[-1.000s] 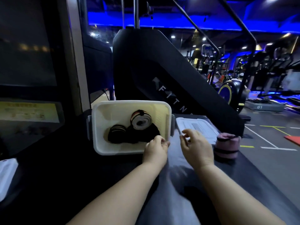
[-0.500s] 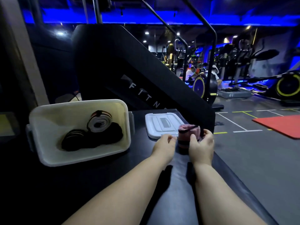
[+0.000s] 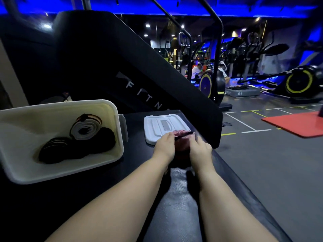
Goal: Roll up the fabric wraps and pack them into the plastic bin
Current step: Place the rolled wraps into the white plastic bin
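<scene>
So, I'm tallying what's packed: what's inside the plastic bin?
In the plastic bin: a white-centred roll, a dark striped roll, and dark fabric beside them. Anything beneath these is covered.

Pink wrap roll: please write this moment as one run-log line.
pink roll held by left hand and right hand | bin open | lid off bin

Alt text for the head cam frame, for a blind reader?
The left hand and right hand hold a pink rolled wrap over a black padded bench, beside a white lid. To the left, an open plastic bin holds a white roll and dark rolls. Gym machines stand behind.
</scene>
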